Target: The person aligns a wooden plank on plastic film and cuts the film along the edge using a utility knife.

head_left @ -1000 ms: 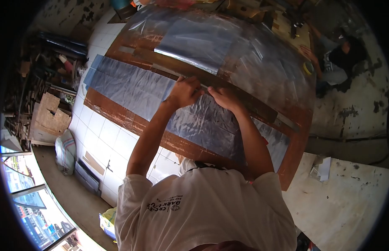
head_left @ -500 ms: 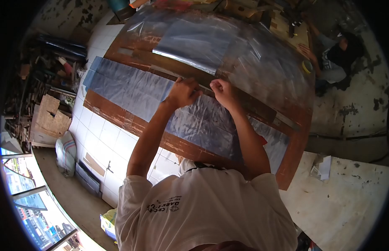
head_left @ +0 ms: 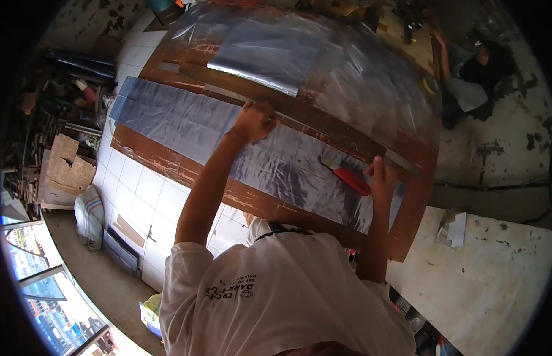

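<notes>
A long clear plastic sheet (head_left: 175, 113) lies across the brown worktable (head_left: 151, 155), with a long straight wooden strip (head_left: 323, 126) along its far edge. My left hand (head_left: 256, 121) is closed at the near edge of that strip; what its fingers hold is hidden. Near the strip's right end is my right hand (head_left: 381, 173), fingers curled together with the tips up by the edge. Whether it pinches anything is too small to tell. Just left of it, a red-handled tool (head_left: 352, 180) with a flat pale tip rests on the plastic.
More plastic sheeting (head_left: 371, 83) covers the table's far side, with a yellow tape roll (head_left: 430, 86) at its right. Another person (head_left: 469, 83) sits beyond that corner. A pale board (head_left: 478, 261) stands at right. Scrap wood (head_left: 68, 169) and a white sack (head_left: 89, 216) are at left.
My right hand has moved from beside my left hand rightward and nearer along the strip, exposing the red-handled tool. My left hand stays at the strip. The other person's hand has left the table edge.
</notes>
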`<action>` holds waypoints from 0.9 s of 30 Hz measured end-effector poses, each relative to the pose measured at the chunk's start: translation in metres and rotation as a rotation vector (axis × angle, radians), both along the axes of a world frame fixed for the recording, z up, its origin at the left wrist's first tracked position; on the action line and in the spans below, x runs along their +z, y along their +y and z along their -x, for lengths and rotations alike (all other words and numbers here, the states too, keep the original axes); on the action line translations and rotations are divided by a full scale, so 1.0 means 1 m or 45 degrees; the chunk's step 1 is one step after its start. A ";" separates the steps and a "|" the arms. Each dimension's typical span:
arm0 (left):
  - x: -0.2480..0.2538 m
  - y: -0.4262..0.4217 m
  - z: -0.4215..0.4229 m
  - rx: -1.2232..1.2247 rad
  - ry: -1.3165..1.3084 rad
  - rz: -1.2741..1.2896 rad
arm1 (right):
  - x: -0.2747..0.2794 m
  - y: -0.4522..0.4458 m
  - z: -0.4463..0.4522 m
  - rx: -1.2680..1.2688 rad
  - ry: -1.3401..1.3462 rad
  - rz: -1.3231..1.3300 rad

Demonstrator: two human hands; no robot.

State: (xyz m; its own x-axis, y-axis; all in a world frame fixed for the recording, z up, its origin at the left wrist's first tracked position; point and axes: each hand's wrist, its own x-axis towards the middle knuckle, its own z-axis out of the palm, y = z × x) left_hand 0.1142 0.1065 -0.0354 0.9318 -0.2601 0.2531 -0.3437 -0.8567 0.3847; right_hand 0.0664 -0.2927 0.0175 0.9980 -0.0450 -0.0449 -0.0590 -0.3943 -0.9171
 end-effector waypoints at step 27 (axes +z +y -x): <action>0.041 -0.156 0.178 -0.436 -0.254 0.247 | -0.015 0.106 0.093 0.997 0.830 -1.839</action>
